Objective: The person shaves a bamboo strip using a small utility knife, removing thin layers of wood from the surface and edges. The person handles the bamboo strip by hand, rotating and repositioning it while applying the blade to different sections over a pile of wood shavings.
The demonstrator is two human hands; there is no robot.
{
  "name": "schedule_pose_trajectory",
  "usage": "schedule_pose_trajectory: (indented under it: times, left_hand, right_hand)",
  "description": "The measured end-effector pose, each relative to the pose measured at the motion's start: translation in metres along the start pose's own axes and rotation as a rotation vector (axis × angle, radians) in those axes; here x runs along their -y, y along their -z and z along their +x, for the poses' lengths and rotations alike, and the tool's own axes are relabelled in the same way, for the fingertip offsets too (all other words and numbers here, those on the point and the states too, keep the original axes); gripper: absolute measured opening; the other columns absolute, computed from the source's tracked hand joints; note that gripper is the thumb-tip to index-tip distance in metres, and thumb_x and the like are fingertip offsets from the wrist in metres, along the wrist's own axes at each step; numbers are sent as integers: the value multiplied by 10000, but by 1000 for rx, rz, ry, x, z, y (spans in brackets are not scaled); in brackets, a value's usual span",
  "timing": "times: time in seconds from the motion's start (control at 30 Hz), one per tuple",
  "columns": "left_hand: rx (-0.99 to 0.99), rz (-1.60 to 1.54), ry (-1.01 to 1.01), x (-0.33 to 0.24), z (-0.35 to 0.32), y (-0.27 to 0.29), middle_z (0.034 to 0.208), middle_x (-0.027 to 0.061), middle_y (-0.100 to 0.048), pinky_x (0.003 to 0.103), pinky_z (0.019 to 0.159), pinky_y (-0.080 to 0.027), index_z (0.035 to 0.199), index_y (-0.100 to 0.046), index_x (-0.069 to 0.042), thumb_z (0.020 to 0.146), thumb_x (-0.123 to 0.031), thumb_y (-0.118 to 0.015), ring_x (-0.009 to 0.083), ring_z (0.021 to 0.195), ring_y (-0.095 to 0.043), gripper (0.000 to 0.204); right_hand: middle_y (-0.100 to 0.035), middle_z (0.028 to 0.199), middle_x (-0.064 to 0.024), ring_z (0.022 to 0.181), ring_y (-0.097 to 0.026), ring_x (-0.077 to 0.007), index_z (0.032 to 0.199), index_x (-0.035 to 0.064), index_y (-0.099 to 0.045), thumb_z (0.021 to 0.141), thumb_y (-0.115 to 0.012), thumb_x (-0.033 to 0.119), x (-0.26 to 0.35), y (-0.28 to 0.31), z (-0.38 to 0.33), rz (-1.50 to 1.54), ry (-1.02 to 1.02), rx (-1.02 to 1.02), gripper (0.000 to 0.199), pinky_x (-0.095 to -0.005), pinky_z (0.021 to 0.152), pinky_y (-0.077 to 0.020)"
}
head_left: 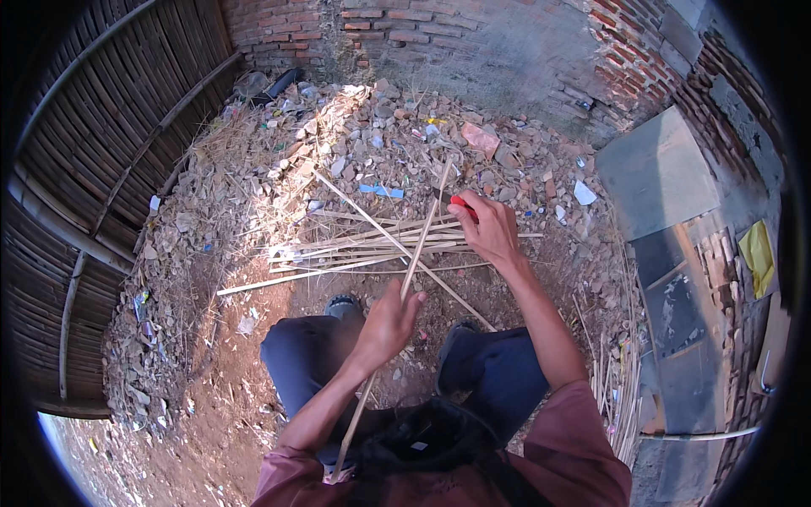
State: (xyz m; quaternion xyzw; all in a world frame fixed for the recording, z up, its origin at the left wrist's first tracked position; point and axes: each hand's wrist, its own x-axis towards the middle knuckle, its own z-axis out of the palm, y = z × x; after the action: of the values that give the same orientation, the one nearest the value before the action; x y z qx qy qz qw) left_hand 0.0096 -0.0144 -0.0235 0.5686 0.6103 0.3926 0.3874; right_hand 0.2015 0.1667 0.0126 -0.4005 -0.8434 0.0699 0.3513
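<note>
My left hand is closed around a long, pale bamboo strip, which slants from near my lap up and away to the right. In my right hand is a red-handled knife, its dark blade against the strip near the far end. Beneath, several split bamboo strips lie in a loose bundle on the ground. Another single strip crosses the bundle diagonally, passing under the held one.
Broken brick, stones and litter cover the ground up to a brick wall. A slatted bamboo wall stands at the left. Grey boards lean at the right, with thin sticks beside my right arm. My bent knees are below.
</note>
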Motion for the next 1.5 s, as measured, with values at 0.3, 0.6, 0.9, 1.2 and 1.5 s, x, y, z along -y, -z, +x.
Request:
schedule_pose_trajectory:
  times: [0.3,0.6,0.9,1.2,1.5]
  left_hand:
    - [4,55,-42,13,5,-7,786,274,-616,521,708,-483,1089,-522,45,1089,-318,-619,443,730,-625,376]
    - [40,105,-41,0,14,-4,825,303,-639,530,741,-491,1102,-536,47,1092,-325,-602,470,796,-662,378]
    - [199,54,-173,9,-3,-19,933,293,-648,498,816,-511,1273,-530,26,1092,-307,-607,469,886,-658,387]
    - [259,-389,37,-8,1,12,672,-59,-395,259,494,-302,1088,-516,-88,1152,-426,-465,64,531,-362,348]
    - [616,-769,303,-6,-2,25,739,-9,-455,273,440,-276,905,-451,-123,1147,-517,-409,61,506,-368,464]
  right_hand:
    - [-761,832,-169,744,-735,-409,1086,115,-728,1038,-626,417,-18,-2,10,-110,-166,-55,323,-515,659,-547]
    - [-733,750,-191,719,-714,-455,1071,121,-704,1032,-621,419,-34,2,14,-129,-203,-89,312,-553,657,-535]
    - [-762,991,-213,972,-709,-465,1110,101,-749,1061,-508,525,-158,39,-1,-102,-702,-192,490,-534,846,-534]
    - [-487,685,44,568,-470,-88,1119,71,-718,1109,-508,515,-119,33,-25,693,-750,-63,491,-271,535,-373]
    - [-605,816,44,556,-363,13,1319,15,-640,1084,-633,367,1,35,-14,1171,-535,27,424,-201,484,-262]
